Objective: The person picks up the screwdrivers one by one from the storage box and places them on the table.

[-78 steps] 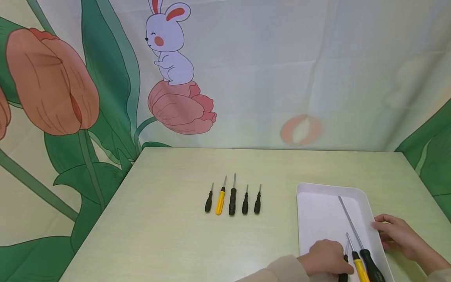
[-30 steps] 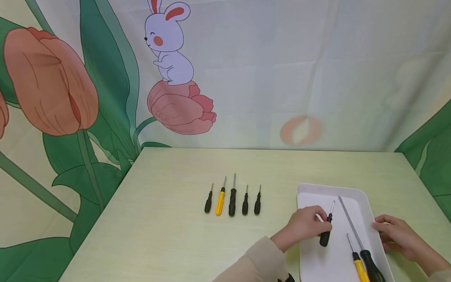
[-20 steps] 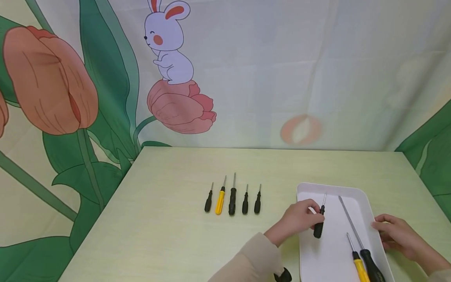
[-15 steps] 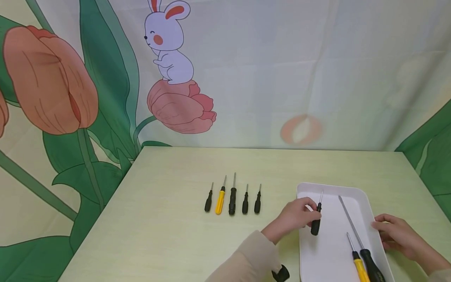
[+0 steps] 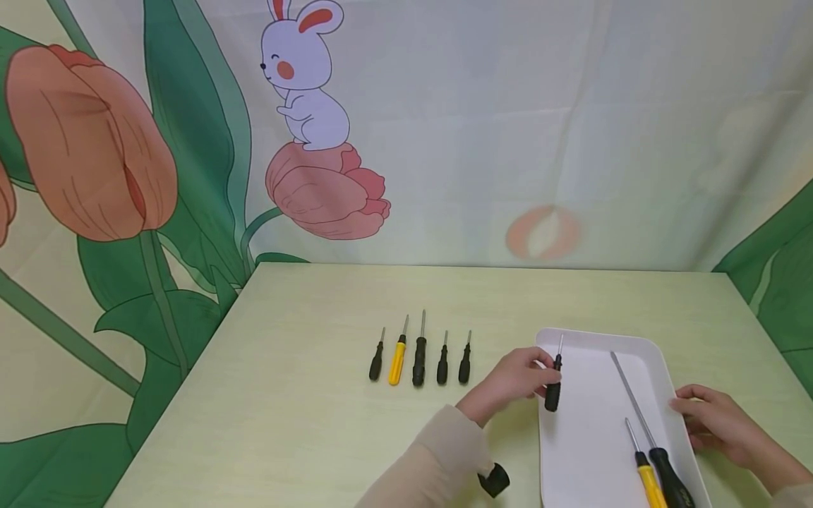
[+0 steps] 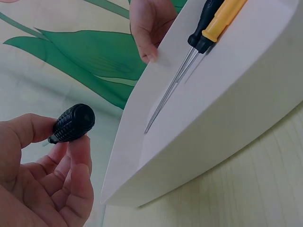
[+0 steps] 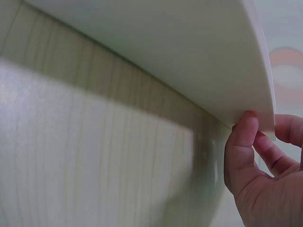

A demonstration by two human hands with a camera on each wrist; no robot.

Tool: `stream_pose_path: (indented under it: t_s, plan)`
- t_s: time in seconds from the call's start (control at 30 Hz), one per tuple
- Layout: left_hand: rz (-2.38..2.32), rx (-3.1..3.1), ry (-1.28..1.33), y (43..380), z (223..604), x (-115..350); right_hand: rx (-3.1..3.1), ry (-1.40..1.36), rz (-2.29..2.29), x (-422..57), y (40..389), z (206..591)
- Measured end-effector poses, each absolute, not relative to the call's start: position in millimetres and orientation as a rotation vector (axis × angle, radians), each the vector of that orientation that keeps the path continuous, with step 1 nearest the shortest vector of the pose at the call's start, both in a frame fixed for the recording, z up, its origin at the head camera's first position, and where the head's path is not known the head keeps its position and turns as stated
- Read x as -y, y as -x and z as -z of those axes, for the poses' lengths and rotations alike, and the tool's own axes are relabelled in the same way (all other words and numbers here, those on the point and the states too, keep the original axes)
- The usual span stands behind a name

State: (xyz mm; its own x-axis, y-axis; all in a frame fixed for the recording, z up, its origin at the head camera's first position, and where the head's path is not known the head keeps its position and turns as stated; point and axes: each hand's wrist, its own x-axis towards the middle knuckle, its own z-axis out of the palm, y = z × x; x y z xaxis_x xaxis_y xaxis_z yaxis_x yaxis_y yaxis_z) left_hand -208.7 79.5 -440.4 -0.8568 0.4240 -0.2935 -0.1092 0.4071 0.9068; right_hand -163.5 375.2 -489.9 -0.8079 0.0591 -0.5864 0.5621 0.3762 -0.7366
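Note:
My left hand (image 5: 517,377) pinches a small black-handled screwdriver (image 5: 553,388) between thumb and fingers, above the left side of a white tray (image 5: 591,451). Its shaft points away toward the tray's far edge, and in the left wrist view the ribbed handle (image 6: 75,122) faces the camera. At the tray's right edge, my right hand (image 5: 724,423) grips the rim; in the right wrist view one digit presses the outer wall while another finger reaches over the rim. Inside the tray lie a yellow-and-black screwdriver (image 5: 649,480) and a long black screwdriver (image 5: 670,476), side by side.
Left of the tray, several screwdrivers stand out in a row on the pale table (image 5: 286,409): a yellow one (image 5: 396,363) among black ones, such as the longest (image 5: 419,360) and the rightmost (image 5: 465,365). A printed curtain (image 5: 444,141) hangs behind the table.
My left hand has lifted the small black screwdriver from beside the other two in the tray and carried it leftward and away from me. My right hand stays at the tray's edge.

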Motion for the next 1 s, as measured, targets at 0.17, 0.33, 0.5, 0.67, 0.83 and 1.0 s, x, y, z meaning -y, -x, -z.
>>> stream_pose_path:
  t_s: [0.17, 0.33, 0.5, 0.67, 0.83, 1.0]
  plan:
    - [-1.465, -2.179, -0.253, 213.3, 442.8, -74.4, -2.177, -0.533, 1.431, -375.0, 163.2, 490.3]
    - [-1.454, -2.197, -0.243, 217.3, 445.1, -68.9, -2.18, -0.531, 1.434, -374.7, 162.7, 490.2]
    - [-1.451, -2.214, -0.207, 222.4, 448.3, -62.7, -2.182, -0.543, 1.412, -374.4, 163.3, 489.0]
    - [-1.44, -2.237, -0.181, 230.0, 454.1, -55.6, -2.185, -0.54, 1.404, -374.8, 162.9, 489.4]
    - [-1.423, -2.256, -0.175, 236.4, 453.2, -47.2, -2.195, -0.535, 1.394, -375.1, 163.0, 490.6]
    - [-1.375, -2.297, -0.161, 243.9, 451.6, -39.0, -2.19, -0.542, 1.4, -375.2, 163.5, 490.7]
